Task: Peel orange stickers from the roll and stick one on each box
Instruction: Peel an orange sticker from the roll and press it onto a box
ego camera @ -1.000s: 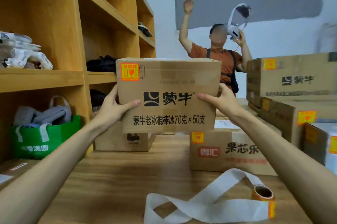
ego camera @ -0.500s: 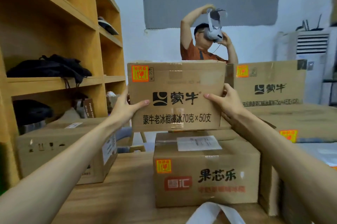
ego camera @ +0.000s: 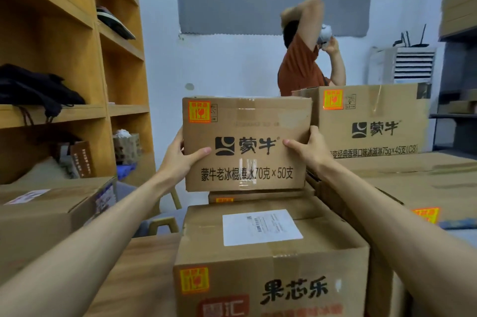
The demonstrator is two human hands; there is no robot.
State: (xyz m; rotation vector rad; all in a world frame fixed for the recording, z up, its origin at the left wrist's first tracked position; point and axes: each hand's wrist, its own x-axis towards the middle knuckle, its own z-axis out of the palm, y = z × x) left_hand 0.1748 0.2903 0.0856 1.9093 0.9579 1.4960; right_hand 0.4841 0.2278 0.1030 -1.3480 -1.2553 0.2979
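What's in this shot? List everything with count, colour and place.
held box: one, brown, centre, between both hands
low box: one, brown, under held box
front box: one, brown, white label on top, nearest, on table
back box: one, brown, behind right
left box: one, brown, lower left
right box: one, brown, right
stickers: five visible, orange, on held, low, front, back and right boxes
shelf: one, wooden, left
bag: one, black, on shelf
table: one, wooden, bottom
other person: one, orange shirt, behind boxes
left hand: grips held box's left side
right hand: grips its right side
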